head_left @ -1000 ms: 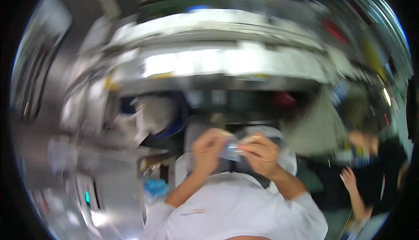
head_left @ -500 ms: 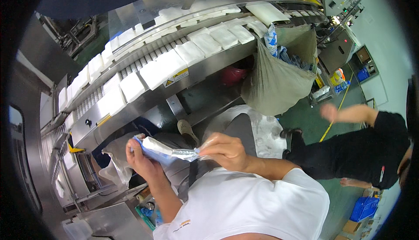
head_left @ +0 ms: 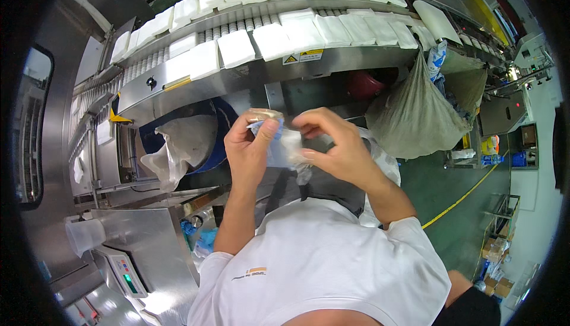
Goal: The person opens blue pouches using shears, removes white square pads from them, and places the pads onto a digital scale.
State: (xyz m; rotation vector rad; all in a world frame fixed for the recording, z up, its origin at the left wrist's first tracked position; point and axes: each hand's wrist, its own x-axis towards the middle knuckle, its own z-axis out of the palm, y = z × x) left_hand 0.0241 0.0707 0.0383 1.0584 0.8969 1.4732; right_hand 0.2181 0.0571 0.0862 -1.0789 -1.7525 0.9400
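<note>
In front of my chest, my left hand [head_left: 254,142] is closed on the upper left end of a small blue-and-white plastic packet [head_left: 278,151], its thumb pressed flat against the film. A crumpled clear tail hangs from the packet's lower right. My right hand [head_left: 338,145] is at the packet's right side, fingers spread apart from the thumb and slightly blurred. Its thumb tip is close to the white part of the packet; I cannot tell whether it touches. Beyond my hands, folded white pads [head_left: 237,48] lie in rows along the curved roller conveyor [head_left: 222,29].
A blue bin [head_left: 222,112] with a whitish plastic liner [head_left: 184,142] stands below the conveyor, left of my hands. A grey-green cloth sack [head_left: 409,109] of plastic scraps hangs at right. Near left are a digital scale [head_left: 126,274] and a metal cabinet [head_left: 148,234]. A person's dark-clothed part [head_left: 472,308] shows lower right.
The view has swung, so conveyor and sack sit further right. My right hand's fingers, pinched on the packet's foil-like end before, are now spread. The co-worker has mostly left the view.
</note>
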